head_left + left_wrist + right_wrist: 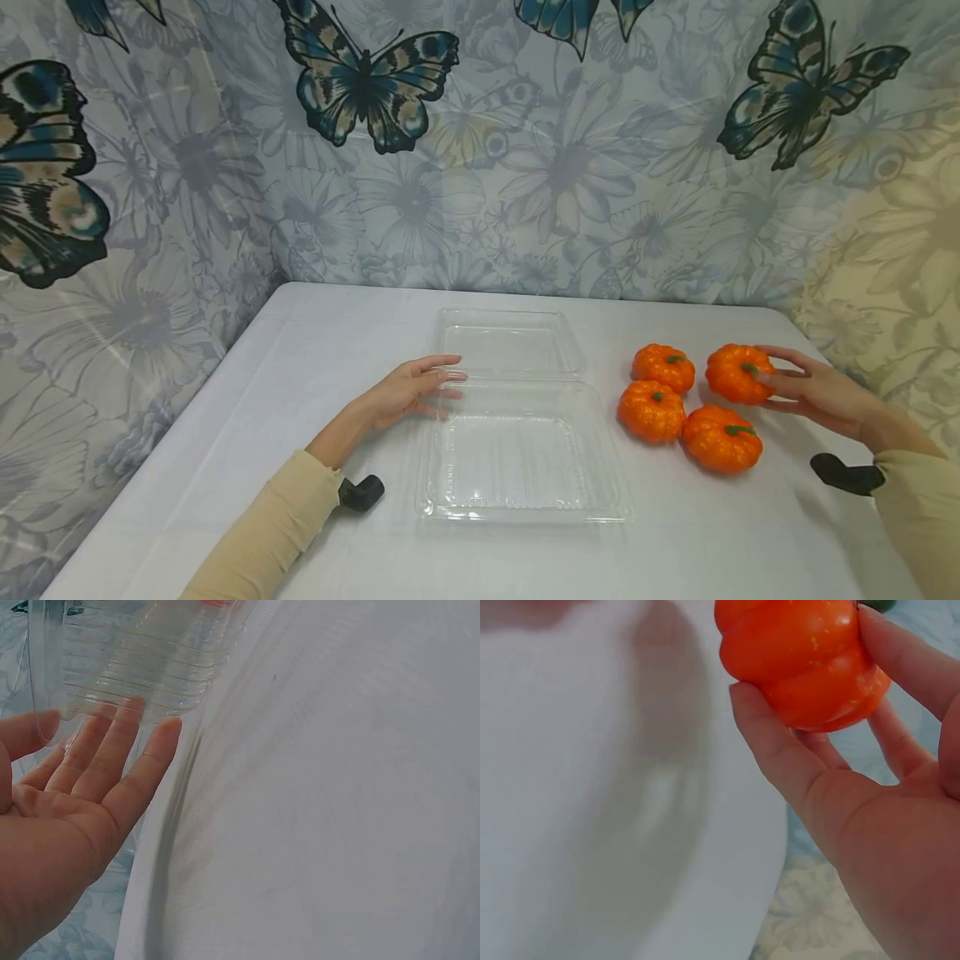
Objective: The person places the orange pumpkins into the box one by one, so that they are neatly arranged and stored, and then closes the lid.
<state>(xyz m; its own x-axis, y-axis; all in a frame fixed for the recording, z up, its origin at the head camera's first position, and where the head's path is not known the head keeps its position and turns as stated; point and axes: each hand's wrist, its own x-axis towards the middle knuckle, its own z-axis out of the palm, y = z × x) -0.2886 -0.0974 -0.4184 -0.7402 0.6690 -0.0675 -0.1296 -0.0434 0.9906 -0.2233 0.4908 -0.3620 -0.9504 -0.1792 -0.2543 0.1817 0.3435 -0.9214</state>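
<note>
A clear plastic clamshell container (517, 450) lies unfolded on the table, its lid (506, 346) towards the back. At its left side, near the fold, my left hand (416, 390) has its fingers spread and fairly straight. The left wrist view shows those fingertips at the plastic container (142, 660); whether they press on it I cannot tell. My right hand (817, 392) holds a small orange toy pumpkin (731, 372) with a green stem between thumb and fingers. In the right wrist view the fingers curve round the pumpkin (802, 660). Whether it is off the table is unclear.
Three more orange pumpkins stand close together right of the container: a back one (663, 367), a left one (651, 412) and a front one (722, 439). A white cloth covers the table (352, 517). Behind it hangs butterfly-patterned fabric (420, 208).
</note>
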